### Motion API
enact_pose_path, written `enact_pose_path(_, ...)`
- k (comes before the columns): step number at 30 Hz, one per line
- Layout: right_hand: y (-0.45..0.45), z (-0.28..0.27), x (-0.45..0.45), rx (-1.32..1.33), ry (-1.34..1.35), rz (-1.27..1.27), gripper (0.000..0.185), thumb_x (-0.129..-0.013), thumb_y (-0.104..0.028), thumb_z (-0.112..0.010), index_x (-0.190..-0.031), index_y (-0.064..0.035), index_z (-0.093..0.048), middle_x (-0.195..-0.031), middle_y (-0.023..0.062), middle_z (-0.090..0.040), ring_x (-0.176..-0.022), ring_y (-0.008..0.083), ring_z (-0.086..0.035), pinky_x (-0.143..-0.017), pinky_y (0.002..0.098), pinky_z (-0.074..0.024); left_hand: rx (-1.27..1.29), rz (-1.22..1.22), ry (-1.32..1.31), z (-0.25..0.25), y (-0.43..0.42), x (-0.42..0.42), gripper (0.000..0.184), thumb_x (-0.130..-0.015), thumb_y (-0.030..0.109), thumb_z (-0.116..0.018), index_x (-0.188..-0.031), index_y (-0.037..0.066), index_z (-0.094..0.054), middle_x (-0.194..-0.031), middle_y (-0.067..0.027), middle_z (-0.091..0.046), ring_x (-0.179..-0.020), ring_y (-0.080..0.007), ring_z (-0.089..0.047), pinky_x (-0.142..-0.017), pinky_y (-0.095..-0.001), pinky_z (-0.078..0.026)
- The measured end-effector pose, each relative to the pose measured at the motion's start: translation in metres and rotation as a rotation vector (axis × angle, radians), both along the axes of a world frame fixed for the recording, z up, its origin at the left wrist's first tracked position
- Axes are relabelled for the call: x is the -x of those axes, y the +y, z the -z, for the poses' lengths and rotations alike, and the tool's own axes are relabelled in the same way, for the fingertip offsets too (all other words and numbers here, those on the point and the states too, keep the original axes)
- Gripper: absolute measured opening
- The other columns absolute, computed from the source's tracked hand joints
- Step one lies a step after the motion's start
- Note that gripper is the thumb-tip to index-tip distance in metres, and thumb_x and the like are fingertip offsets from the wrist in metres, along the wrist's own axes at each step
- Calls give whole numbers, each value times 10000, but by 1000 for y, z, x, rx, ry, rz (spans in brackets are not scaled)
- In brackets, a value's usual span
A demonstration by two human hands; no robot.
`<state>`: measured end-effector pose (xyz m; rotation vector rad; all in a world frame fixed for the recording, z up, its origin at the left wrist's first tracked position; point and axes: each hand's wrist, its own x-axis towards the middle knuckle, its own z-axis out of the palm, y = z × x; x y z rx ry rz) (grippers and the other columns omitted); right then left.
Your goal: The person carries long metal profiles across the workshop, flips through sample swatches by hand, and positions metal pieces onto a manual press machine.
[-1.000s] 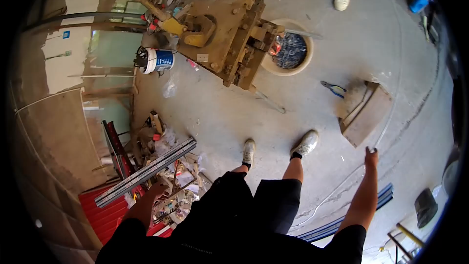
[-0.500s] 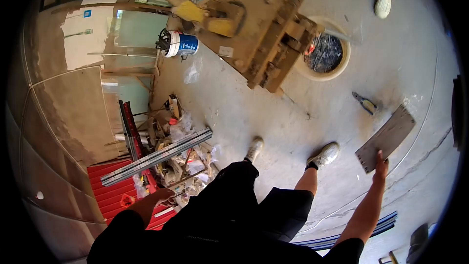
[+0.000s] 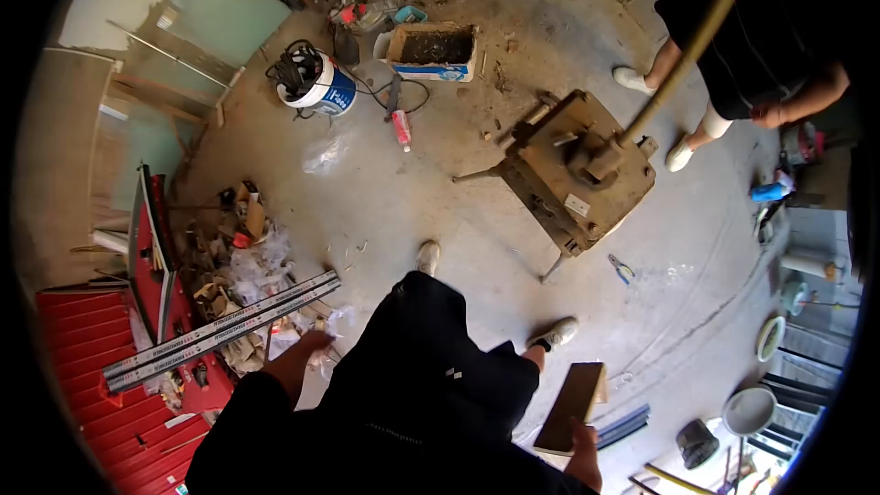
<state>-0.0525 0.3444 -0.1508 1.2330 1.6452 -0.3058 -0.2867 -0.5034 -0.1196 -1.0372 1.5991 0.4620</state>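
One low, boxy wooden piece [image 3: 568,403], perhaps a small stool, hangs at 5 o'clock in my right hand [image 3: 584,447], just beside my trouser leg on a concrete workshop floor [image 3: 394,192]. My grip is closed on its lower edge, the thumb lying against the broad brown face; my other fingers are hidden behind it. The piece tilts, its far end pointing toward 1 o'clock, where a paler part shows along the side.

It looks stiff and dry, light enough for one hand, in my judgement, and neither fragile nor slippery, though rough edges could scratch. With the hold near one end, the far end may well swing; the middle of a long edge, thumb on top, would likely balance better, and two hands would steady it further.

Between 7 and 8 o'clock, my left hand [image 3: 307,348] hovers nearest two long metal rails [image 3: 225,328] over a heap of scrap [image 3: 257,280]. Whether its fingers are curled or spread, I cannot tell. Pliers [image 3: 621,269] lie between 3 and 4 o'clock, and blue strips [image 3: 626,425] lie just beyond my right hand. At 2 o'clock stands a rusty machine [image 3: 568,179], another person [image 3: 733,46] near it.
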Motion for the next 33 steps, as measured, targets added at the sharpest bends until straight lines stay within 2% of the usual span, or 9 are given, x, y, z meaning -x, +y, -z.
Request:
enact_pose_path(2, -50, -34, -36, 201, 200, 9, 897, -762, -679, -800, -1261, 59, -696, -1184, 195, -747, -1145, 339, -701, -963, 406, -535, -321, 314, 306, 17, -44, 59, 367, -980, 397, -600, -886, 65, -724, -759, -91, -702, -699, -227, -675, -666, -400, -543)
enact_pose_path(6, -143, -159, 31, 638, 414, -517, 803, -816, -448, -839, -1445, -23, -577, -1192, 181, -698, -1213, 353, -642, -1007, 409, -516, -286, -259, 657, -50, -25, 220, 404, -1032, 409, -605, -1201, 46, -661, -949, -80, -728, -794, -182, -696, -683, -346, -523)
enact_pose_path(10, -257, -293, 170, 663, 782, 19, 732, -892, -338, -774, -1515, -61, -508, -1295, 227, -621, -1239, 387, -614, -1081, 409, -490, -291, -159, 717, -107, -28, 345, 421, -1037, 425, -611, -1306, 101, -627, -1040, -73, -742, -877, -190, -715, -716, -348, -526)
enact_pose_path(12, -279, -295, 183, 670, 824, 252, 623, -959, -296, -703, -1498, -42, -520, -1340, 221, -613, -1255, 347, -612, -1103, 395, -476, -277, -86, 710, -105, -37, 385, 408, -1030, 409, -606, -1283, 90, -635, -1019, -72, -741, -854, -186, -715, -691, -334, -517)
enact_pose_path(16, -296, -220, 190, 618, 717, 115, 393, -1099, -216, -547, -1407, 22, -600, -1350, 165, -663, -1266, 206, -629, -1108, 351, -465, -232, 6, 664, -109, -30, 435, 396, -1012, 398, -603, -1236, 77, -657, -991, -69, -737, -813, -178, -711, -639, -319, -506)
enact_pose_path(18, -307, -198, 248, 607, 455, 678, 488, -1040, -318, -632, -1385, 27, -619, -1279, 167, -701, -1201, 258, -667, -1042, 394, -510, -240, 53, 585, -123, -14, 450, 408, -1018, 413, -602, -1257, 87, -651, -1023, -70, -731, -840, -183, -705, -682, -336, -512)
enact_pose_path(19, -312, -190, 275, 588, 295, 1332, 624, -978, -427, -719, -1390, 30, -613, -1244, 165, -718, -1166, 309, -687, -998, 439, -542, -249, 77, 528, -128, -4, 458, 423, -1024, 424, -602, -1283, 92, -640, -1048, -71, -726, -866, -188, -701, -723, -352, -518)
enact_pose_path(21, -321, -150, 257, 536, 489, 1061, 660, -950, -474, -750, -1342, 44, -634, -1216, 150, -725, -1098, 296, -708, -938, 439, -565, -271, 142, 422, -137, 13, 473, 445, -1029, 436, -603, -1317, 97, -629, -1080, -71, -721, -901, -193, -697, -771, -369, -524)
enact_pose_path(33, -364, -154, 361, 279, 199, 1070, 706, -864, -545, -819, -1187, 74, -716, -1165, 181, -741, -1014, 270, -728, -865, 396, -576, -258, 485, 405, -126, 43, 674, 395, -988, 366, -647, -1202, 39, -703, -939, -85, -748, -757, -193, -724, -657, -343, -552)
